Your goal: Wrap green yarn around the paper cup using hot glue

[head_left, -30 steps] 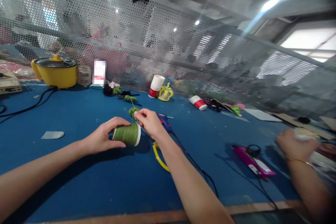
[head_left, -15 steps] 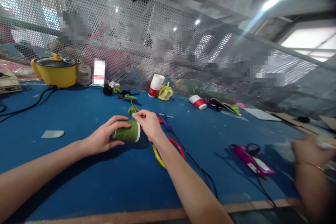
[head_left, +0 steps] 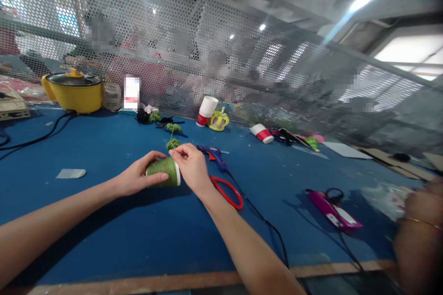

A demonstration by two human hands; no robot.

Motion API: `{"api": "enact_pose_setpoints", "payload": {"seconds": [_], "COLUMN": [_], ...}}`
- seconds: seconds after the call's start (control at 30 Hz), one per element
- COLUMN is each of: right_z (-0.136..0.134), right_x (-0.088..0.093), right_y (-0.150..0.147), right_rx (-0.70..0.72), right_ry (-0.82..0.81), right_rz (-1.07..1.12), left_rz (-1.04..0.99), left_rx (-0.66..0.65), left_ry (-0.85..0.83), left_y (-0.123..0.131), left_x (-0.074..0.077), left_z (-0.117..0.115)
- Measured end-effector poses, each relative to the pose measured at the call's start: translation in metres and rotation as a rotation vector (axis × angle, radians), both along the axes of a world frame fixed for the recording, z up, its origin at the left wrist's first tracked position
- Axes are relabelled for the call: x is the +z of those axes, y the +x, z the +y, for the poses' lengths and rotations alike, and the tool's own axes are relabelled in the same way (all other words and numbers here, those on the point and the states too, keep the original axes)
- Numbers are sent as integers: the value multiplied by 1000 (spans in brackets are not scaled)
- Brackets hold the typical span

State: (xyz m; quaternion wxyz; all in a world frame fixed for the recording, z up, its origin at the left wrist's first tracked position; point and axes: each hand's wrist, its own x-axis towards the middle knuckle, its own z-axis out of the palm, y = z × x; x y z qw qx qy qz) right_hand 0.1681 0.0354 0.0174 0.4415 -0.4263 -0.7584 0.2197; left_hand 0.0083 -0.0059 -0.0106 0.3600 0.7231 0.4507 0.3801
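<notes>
My left hand point(head_left: 135, 175) is wrapped round a paper cup point(head_left: 159, 167) that lies on its side, covered in wound green yarn with its white rim facing right. The thumb lies along the near side of the cup. At the rim's upper edge, my right hand point(head_left: 194, 167) pinches the green yarn, fingertips together; the strand between them is too small to make out. Just behind the fingertips sits a small bundle of green yarn point(head_left: 172, 144), and a strand runs back from it to another green clump point(head_left: 173, 127).
A blue glue gun point(head_left: 216, 156) and a red ring point(head_left: 228, 192) lie by my right forearm. Farther back stand stacked paper cups point(head_left: 207, 111), a yellow basket point(head_left: 218, 120) and a yellow pot point(head_left: 78, 96). At right are a purple box point(head_left: 332, 209) and another person's hand point(head_left: 424, 207).
My left thumb has moved up onto the cup's near side. The cup and my right hand have shifted slightly left. The other person's hand has moved right.
</notes>
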Motion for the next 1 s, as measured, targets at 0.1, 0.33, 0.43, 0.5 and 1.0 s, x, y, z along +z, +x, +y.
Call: {"api": "enact_pose_setpoints", "payload": {"seconds": [0.1, 0.33, 0.43, 0.5, 1.0], "right_z": [3, 7, 10, 12, 27], "right_x": [0, 4, 4, 4, 15], "right_y": [3, 9, 10, 10, -7], "right_rx": [32, 90, 102, 106, 170], "right_ry": [-4, -124, -190, -236, -538], "right_rz": [15, 3, 16, 36, 80], "left_rz": [43, 115, 160, 192, 429], "left_rx": [28, -14, -31, -45, -189], "left_ry": [73, 161, 200, 225, 325], "left_y": [0, -1, -2, -2, -3], "left_x": [1, 3, 3, 3, 3], "left_z": [-1, -1, -2, -3, -5]}}
